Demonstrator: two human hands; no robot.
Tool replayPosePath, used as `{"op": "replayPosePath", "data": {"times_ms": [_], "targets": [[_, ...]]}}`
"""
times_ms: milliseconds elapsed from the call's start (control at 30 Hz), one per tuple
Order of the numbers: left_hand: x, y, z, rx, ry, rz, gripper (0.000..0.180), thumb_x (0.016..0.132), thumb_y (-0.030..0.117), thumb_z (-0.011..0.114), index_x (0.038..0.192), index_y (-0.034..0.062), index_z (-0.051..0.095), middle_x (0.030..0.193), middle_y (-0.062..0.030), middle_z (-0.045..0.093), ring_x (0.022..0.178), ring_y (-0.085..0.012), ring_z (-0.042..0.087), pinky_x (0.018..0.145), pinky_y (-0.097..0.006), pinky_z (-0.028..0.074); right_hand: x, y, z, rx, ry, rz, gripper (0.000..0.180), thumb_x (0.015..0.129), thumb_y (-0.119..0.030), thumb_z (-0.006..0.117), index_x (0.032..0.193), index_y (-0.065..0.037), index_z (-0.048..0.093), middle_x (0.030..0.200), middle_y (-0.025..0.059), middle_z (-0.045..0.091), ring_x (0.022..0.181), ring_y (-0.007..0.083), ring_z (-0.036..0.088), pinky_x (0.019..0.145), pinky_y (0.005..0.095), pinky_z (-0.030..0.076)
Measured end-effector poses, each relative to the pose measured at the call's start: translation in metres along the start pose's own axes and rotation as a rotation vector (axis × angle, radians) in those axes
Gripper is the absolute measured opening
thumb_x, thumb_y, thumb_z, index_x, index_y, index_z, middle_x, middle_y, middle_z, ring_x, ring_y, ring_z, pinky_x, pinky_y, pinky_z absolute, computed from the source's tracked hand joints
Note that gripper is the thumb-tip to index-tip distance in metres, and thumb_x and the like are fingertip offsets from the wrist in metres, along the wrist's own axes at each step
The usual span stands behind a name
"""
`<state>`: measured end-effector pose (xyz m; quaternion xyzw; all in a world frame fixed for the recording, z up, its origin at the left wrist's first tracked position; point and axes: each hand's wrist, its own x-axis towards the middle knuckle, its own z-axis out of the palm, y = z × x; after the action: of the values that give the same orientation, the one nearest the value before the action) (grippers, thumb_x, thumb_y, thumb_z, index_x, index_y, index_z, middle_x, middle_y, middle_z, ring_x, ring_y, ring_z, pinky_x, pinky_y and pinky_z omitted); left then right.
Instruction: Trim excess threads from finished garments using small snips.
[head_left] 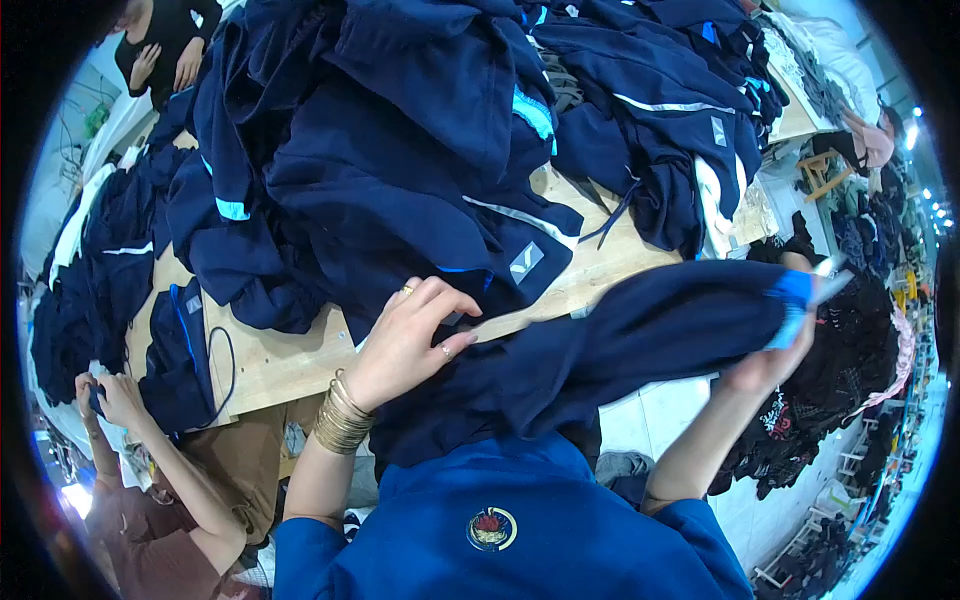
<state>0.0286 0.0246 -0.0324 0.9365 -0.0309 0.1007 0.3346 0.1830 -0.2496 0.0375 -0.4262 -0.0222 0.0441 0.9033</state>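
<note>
A navy garment (640, 330) stretches across my lap and is raised on the right, its tube-like part ending in a light blue band (792, 310). My right hand (770, 360) is closed around that banded end, smeared by motion. A pale, shiny thin object (830, 282) shows just beyond it, too blurred to name. My left hand (415, 335), with rings and a stack of gold bangles (342, 415), rests over the garment's left part. Its fingers are curved, with a gap between thumb and forefinger and nothing visible in it.
A large heap of navy garments (380, 150) with light blue and white trim covers much of the wooden table (270, 370). More garments (650, 120) lie at the far right. A co-worker (165, 530) handles fabric on my left; another person (160, 50) stands far left. Dark clothes (830, 380) are piled at right.
</note>
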Motion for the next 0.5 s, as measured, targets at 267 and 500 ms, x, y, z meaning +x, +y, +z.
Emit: {"op": "replayPosePath", "data": {"times_ms": [267, 500], "targets": [[-0.014, 0.013, 0.032, -0.66, -0.126, -0.158, 0.05, 0.073, 0.024, 0.069, 0.113, 0.0056, 0.047, 0.108, -0.0113, 0.055, 0.093, -0.0228, 0.056, 0.08, -0.033, 0.045, -0.027, 0.036, -0.029, -0.202, -0.261, 0.299, 0.011, 0.083, -0.014, 0.056, 0.083, -0.003, 0.052, 0.071, 0.0017, 0.052, 0.055, 0.0061, 0.048, 0.048, 0.0184, 0.039], [0.025, 0.071, 0.001, -0.326, 0.049, -0.233, 0.022, 0.067, 0.014, 0.063, 0.079, -0.0027, 0.055, 0.075, -0.0228, 0.058, 0.072, -0.0381, 0.057, 0.065, -0.037, 0.047, -0.024, 0.039, 0.036, -0.401, -0.575, 0.209, 0.018, 0.08, -0.008, 0.058, 0.095, 0.002, 0.06, 0.083, 0.0083, 0.063, 0.043, 0.0014, 0.039, 0.039, 0.0144, 0.027]]}}
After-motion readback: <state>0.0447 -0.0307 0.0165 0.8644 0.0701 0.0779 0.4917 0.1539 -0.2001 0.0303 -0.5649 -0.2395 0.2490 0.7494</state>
